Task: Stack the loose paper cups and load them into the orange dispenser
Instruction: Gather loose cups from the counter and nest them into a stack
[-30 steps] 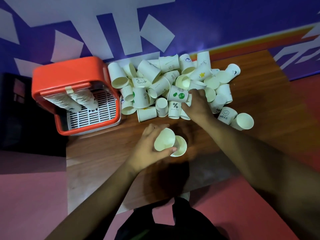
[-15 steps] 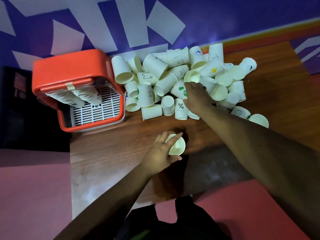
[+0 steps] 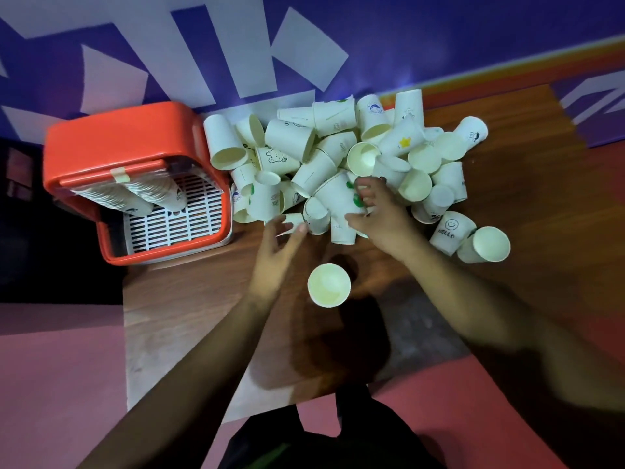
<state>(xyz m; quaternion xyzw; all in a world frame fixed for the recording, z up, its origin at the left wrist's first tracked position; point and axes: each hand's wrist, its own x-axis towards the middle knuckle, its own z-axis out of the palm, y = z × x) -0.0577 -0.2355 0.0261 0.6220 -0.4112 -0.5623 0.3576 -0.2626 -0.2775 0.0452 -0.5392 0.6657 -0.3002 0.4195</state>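
A heap of loose white paper cups lies on the wooden table against the wall. The orange dispenser stands left of the heap, with two rows of stacked cups under its lid. My right hand curls its fingers round a cup with green dots at the heap's near edge. At a small cup lying on its side, my left hand has its fingers spread around it without a clear grip. A short stack of cups stands upright, apart from both hands.
A white slotted drip tray sits in the dispenser's base. A "HELLO" smiley cup and another cup lie at the heap's right edge. The table's left edge and near edge border a pink floor.
My left hand let go of the stacked cups, which now stand alone on the table, and moved up to the heap. My right hand closed round the green-dotted cup.
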